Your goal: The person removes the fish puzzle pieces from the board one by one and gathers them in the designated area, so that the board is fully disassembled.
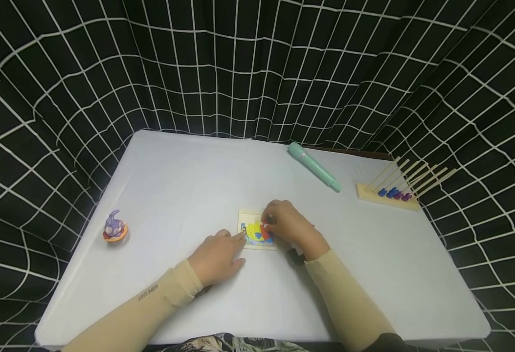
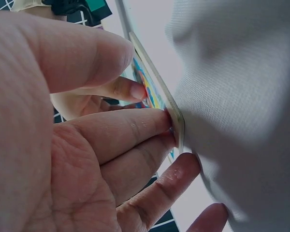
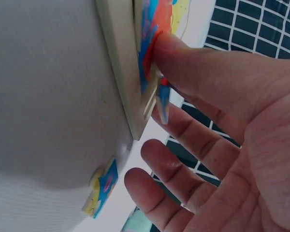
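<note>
A small wooden jigsaw puzzle board (image 1: 257,247) with a yellow, red and blue picture lies flat on the white table in front of me. My left hand (image 1: 218,256) rests at its left side, straight fingertips touching the frame and picture. Over the right part, my right hand (image 1: 289,224) has its thumb on the red area. A small blue-and-red puzzle piece (image 3: 163,99) stands tilted between that thumb and the index finger, which pinch it; part of it is hidden. Another loose puzzle piece (image 3: 104,188), blue and yellow, lies beside the board in the right wrist view.
A green microphone-shaped tube (image 1: 314,167) lies at the back right. Near the right edge stands a wooden peg rack (image 1: 389,198) with blue and purple pieces. A purple toy figure (image 1: 115,228) on a round base stands at the left. Black gridded curtains surround the table.
</note>
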The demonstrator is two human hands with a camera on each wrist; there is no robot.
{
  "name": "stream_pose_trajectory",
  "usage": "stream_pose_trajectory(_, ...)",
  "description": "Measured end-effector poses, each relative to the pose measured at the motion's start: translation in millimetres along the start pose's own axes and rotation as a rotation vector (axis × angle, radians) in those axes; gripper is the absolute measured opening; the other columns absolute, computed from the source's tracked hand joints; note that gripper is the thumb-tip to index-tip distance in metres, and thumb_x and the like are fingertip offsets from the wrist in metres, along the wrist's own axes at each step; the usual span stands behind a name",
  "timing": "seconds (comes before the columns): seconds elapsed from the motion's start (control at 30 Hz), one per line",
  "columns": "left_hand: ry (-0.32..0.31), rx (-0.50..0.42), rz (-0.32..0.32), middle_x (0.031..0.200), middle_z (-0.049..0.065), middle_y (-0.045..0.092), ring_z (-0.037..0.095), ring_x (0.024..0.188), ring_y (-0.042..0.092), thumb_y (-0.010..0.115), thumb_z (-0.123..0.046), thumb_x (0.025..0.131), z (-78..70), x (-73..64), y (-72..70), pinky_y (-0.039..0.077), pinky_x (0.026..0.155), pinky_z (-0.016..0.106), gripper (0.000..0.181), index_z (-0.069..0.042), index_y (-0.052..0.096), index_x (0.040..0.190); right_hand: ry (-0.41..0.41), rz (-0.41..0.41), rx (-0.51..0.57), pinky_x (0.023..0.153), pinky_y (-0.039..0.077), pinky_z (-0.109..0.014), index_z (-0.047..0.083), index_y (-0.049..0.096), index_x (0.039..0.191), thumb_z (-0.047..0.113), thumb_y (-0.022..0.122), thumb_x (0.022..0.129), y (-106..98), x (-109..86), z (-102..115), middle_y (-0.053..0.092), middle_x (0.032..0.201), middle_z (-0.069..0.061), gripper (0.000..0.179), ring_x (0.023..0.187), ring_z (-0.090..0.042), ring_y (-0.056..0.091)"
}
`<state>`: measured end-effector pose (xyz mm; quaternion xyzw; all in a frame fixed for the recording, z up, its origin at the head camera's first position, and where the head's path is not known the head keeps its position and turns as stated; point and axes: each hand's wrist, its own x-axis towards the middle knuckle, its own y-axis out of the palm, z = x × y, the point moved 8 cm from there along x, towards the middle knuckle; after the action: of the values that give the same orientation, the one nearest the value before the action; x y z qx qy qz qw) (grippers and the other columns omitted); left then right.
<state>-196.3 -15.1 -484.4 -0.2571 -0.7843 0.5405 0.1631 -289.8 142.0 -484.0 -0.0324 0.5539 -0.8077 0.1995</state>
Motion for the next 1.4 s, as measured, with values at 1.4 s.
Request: stream_pose_trajectory(1.4, 0.028, 0.009, -0.079, 0.151, 0.016, 0.068, 0.04, 0.123, 0.068, 0.076, -0.03, 0.101, -6.0, -7.7, -1.0, 0.061, 0.089, 0.055, 0.049, 0.0, 0.072, 0.14, 0.424, -0.148, 0.245, 0.095, 0.058, -0.054, -0.002, 0.074, 0.123, 0.008, 0.061, 0.107, -41.7, -88.2, -153.3, 0.077, 0.119, -0.023, 0.023, 0.11, -0.039, 0.071)
